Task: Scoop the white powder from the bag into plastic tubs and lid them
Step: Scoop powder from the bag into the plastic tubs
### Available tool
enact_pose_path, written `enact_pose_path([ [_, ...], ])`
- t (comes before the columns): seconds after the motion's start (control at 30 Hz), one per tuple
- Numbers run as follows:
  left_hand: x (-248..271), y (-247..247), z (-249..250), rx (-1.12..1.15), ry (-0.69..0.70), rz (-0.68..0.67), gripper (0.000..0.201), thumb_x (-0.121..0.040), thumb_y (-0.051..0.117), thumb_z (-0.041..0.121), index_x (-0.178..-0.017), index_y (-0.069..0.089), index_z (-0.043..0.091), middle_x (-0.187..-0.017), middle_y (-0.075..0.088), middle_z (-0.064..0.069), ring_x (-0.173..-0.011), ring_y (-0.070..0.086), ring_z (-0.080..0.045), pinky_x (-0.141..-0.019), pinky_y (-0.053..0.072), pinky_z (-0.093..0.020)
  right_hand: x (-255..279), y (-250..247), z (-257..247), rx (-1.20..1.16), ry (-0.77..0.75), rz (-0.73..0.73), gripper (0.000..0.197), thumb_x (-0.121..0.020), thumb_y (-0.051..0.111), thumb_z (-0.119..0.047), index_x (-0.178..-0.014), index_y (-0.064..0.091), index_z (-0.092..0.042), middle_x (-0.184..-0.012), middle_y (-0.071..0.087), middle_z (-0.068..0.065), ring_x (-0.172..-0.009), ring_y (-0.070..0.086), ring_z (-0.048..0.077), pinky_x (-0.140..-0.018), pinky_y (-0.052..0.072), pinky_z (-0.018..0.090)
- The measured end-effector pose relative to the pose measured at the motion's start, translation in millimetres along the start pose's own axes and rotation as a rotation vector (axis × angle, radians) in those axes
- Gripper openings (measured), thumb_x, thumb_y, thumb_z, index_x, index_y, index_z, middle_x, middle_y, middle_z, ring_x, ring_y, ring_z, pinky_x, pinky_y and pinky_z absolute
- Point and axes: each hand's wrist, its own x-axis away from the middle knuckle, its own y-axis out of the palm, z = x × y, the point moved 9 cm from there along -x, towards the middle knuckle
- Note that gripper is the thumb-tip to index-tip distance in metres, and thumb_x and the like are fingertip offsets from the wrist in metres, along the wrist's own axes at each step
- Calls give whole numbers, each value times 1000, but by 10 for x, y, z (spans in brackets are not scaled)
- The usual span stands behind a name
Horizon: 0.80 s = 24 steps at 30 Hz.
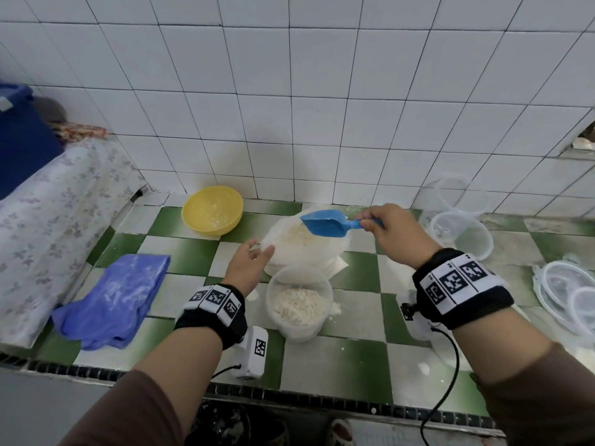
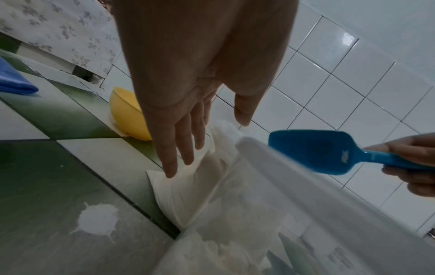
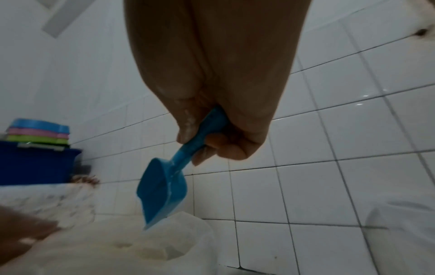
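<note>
A person stands at a green-and-white checked tile counter against a white tiled wall. The right hand has its fingers curled round the handle of a blue plastic scoop, which hangs above the open mouth of a thin, crumpled, see-through plastic bag of clumpy white powder. The scoop's bowl looks empty apart from a dusting. The left hand is spread flat with straight fingers and holds nothing; its fingertips reach the bag's near edge, though whether they touch it cannot be told.

Just in front of the bag stands a round, clear plastic tub, partly filled with powder and not yet lidded. The step in hand appears to be going back into the bag for another scoopful. The next move likely calls for steadying the limp bag, digging into the lumpy powder and carrying it level to the tub.

Empty clear tubs wait at the far right, clear round lids nearer. A smooth yellow bowl and a soft, powder-dusted blue cloth lie to the left.
</note>
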Motion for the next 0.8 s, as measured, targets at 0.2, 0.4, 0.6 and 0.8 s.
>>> enact_pose_path([
  [0.2,-126,-30,-9,-30,2,16,67,-89,63,39,-145,32,16,-140,48,-9,-125,48,-25,-103,42,-50,-219,190,-281,431,-224,60,27,-80,58,7,-101,69,-5,-84,58,15,-83,53,33,-69,31,25],
  [0.4,-231,-18,4,-59,-20,10,72,-87,67,36,-146,30,17,-138,49,-9,-121,50,-24,-99,47,-49,-287,403,-440,737,-201,-169,29,-86,41,3,-107,58,-5,-108,51,13,-102,44,28,-80,34,29],
  [0.6,-299,34,-47,-23,-98,-62,75,-87,67,28,-149,25,21,-139,49,-9,-119,52,-32,-86,53,-54,-461,550,-455,780,-153,-341,29,-88,42,0,-110,61,-4,-98,47,9,-92,46,24,-76,38,28],
  [0.8,-319,84,-100,76,-146,-126,67,-92,62,22,-148,25,22,-137,49,-13,-119,52,-37,-91,46,-63,-647,723,-231,642,-46,-433,30,-89,41,-3,-108,65,-3,-111,64,12,-103,58,26,-88,50,34],
])
